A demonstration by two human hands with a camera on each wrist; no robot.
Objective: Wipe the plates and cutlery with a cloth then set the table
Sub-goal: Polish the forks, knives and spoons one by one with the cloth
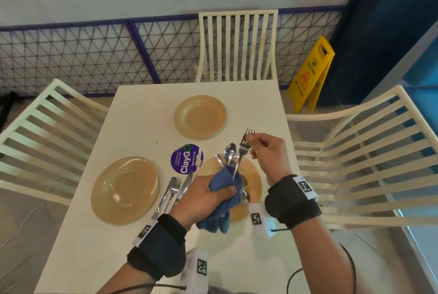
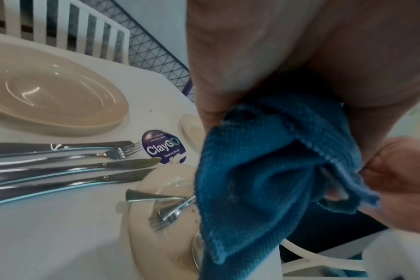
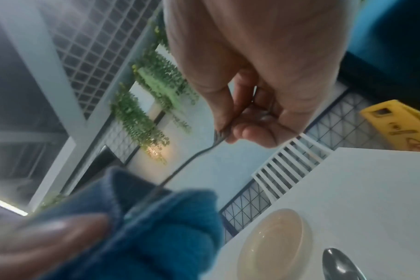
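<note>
Left grip: left hand (image 1: pixel 203 195) grasps the blue cloth (image 1: pixel 225 196), wrapped around the fork (image 1: pixel 239 154) handle.
Right grip: right hand (image 1: pixel 267 151) pinches the tines.
Done: it seems, two plates placed.
Left: near plate (image 1: pixel 254 175) with cutlery on it.

Soft, even light is filling the scene, with glare shining on the left plate (image 1: pixel 125 189). Chair slats are bending at the edges; both wrist views are blurring the blue cloth (image 3: pixel 142 233).

A canteen or café: "ClayGo" clean-up sticker (image 1: pixel 187 159) on the table (image 1: pixel 142 113), wet-floor sign (image 1: pixel 310 73), slatted chairs (image 1: pixel 238 44).
</note>
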